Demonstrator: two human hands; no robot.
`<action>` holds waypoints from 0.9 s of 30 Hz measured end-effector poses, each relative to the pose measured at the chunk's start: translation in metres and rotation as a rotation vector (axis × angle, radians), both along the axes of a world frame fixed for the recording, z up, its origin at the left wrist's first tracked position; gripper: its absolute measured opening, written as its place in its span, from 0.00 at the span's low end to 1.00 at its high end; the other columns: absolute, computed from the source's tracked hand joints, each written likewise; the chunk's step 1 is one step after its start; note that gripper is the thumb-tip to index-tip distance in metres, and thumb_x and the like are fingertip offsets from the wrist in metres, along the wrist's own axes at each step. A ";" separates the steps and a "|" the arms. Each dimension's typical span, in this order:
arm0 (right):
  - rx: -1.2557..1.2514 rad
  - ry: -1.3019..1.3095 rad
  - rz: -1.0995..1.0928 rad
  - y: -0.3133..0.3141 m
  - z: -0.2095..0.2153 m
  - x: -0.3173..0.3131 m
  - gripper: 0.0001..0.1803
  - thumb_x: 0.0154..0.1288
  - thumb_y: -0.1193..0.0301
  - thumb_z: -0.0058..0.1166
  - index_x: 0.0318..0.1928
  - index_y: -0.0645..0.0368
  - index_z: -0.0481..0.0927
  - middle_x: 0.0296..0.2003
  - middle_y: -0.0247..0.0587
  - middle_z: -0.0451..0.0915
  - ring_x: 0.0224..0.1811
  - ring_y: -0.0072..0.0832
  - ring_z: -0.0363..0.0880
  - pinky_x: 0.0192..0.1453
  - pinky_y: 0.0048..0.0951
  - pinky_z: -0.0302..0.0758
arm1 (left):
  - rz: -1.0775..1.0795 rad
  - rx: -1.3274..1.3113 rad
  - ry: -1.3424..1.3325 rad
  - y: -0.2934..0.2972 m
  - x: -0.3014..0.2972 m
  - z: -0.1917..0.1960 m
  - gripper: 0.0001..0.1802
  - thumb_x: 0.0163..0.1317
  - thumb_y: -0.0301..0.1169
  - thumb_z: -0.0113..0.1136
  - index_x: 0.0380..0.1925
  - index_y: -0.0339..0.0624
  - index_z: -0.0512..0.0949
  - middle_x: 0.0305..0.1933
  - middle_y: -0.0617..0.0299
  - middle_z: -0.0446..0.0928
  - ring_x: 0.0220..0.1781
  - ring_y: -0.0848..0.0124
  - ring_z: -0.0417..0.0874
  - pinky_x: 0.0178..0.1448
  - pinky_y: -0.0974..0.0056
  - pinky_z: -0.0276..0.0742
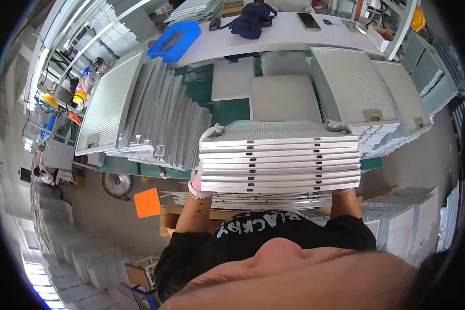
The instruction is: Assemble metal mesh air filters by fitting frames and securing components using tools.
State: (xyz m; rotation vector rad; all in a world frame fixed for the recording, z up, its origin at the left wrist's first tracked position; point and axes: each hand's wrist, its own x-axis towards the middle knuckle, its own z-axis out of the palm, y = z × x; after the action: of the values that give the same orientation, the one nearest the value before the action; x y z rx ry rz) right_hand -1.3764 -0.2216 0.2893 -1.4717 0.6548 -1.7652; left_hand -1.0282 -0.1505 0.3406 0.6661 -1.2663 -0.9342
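A level stack of silver-framed mesh filter panels (279, 164) is held in front of my chest, its edges toward me. My left hand (212, 132), in a pale grey glove, grips the stack's left side with fingers curled over the top. On the right side, my right hand (340, 127) is gloved too and closes over the top panel's edge. The stack hides the palms and thumbs. Beyond it, a flat grey panel (284, 98) lies on the green work surface (231, 111). Left of the stack, many similar panels (160, 116) lean in a row.
Piled mesh panels (354, 85) stand close on the right. A white shelf (289, 36) at the back carries a blue bin (188, 44), dark cloth (250, 21) and a phone (308, 20). A round fan (117, 184) and orange square (147, 202) are at lower left.
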 end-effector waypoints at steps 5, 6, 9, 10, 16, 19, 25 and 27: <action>-0.013 -0.034 -0.078 0.005 0.009 0.007 0.34 0.52 0.45 0.64 0.42 0.67 0.75 0.35 0.47 0.77 0.44 0.35 0.77 0.69 0.53 0.62 | -0.015 0.015 0.004 -0.004 0.003 -0.008 0.34 0.58 0.41 0.65 0.59 0.40 0.62 0.58 0.56 0.64 0.66 0.64 0.62 0.74 0.58 0.55; -0.010 -0.040 -0.063 0.005 0.015 0.012 0.34 0.52 0.45 0.64 0.42 0.67 0.75 0.35 0.47 0.77 0.44 0.35 0.77 0.69 0.53 0.62 | 0.001 0.017 -0.001 0.000 0.005 -0.007 0.34 0.58 0.41 0.65 0.59 0.40 0.62 0.58 0.56 0.64 0.66 0.64 0.62 0.74 0.58 0.55; 0.020 0.103 -0.074 0.010 0.026 0.015 0.34 0.53 0.46 0.64 0.43 0.67 0.74 0.35 0.47 0.76 0.44 0.35 0.77 0.69 0.55 0.62 | 0.010 -0.012 0.005 0.003 0.004 -0.007 0.34 0.60 0.43 0.63 0.60 0.40 0.61 0.57 0.56 0.64 0.66 0.63 0.62 0.74 0.58 0.55; 0.000 0.090 -0.072 0.010 0.025 0.015 0.33 0.53 0.47 0.64 0.44 0.66 0.73 0.36 0.47 0.76 0.45 0.35 0.77 0.69 0.55 0.62 | 0.009 -0.011 0.006 0.004 0.004 -0.004 0.34 0.60 0.43 0.63 0.60 0.40 0.61 0.57 0.56 0.64 0.66 0.63 0.62 0.74 0.58 0.55; -0.121 0.015 -0.065 0.009 0.013 0.016 0.31 0.58 0.54 0.63 0.52 0.63 0.69 0.40 0.46 0.75 0.48 0.36 0.75 0.69 0.55 0.62 | -0.030 -0.014 0.063 0.004 0.000 0.002 0.31 0.62 0.44 0.62 0.59 0.41 0.65 0.59 0.55 0.68 0.68 0.64 0.64 0.75 0.56 0.61; -0.163 -0.013 -0.058 0.005 0.009 0.018 0.31 0.59 0.56 0.63 0.55 0.62 0.68 0.42 0.46 0.74 0.49 0.36 0.74 0.69 0.55 0.62 | 0.038 -0.016 -0.053 0.006 -0.001 0.008 0.31 0.62 0.45 0.61 0.59 0.42 0.65 0.60 0.55 0.67 0.69 0.63 0.63 0.74 0.56 0.60; -0.065 0.057 -0.089 0.022 0.033 0.022 0.32 0.60 0.58 0.62 0.58 0.61 0.65 0.45 0.44 0.73 0.52 0.34 0.73 0.69 0.50 0.64 | 0.023 0.059 -0.003 0.006 -0.002 0.010 0.31 0.63 0.47 0.60 0.59 0.44 0.64 0.61 0.55 0.67 0.69 0.63 0.63 0.75 0.56 0.58; -0.106 0.161 0.004 0.030 0.048 0.019 0.32 0.69 0.51 0.46 0.66 0.56 0.60 0.57 0.47 0.69 0.58 0.39 0.70 0.70 0.50 0.63 | -0.010 0.008 -0.009 0.000 -0.001 0.008 0.31 0.63 0.46 0.59 0.61 0.44 0.63 0.62 0.55 0.66 0.68 0.63 0.64 0.73 0.56 0.61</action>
State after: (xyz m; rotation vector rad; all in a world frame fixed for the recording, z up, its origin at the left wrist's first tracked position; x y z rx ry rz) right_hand -1.3577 -0.1916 0.3375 -1.6998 0.6468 -1.7137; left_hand -1.0290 -0.1501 0.3482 0.6713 -1.2757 -0.9461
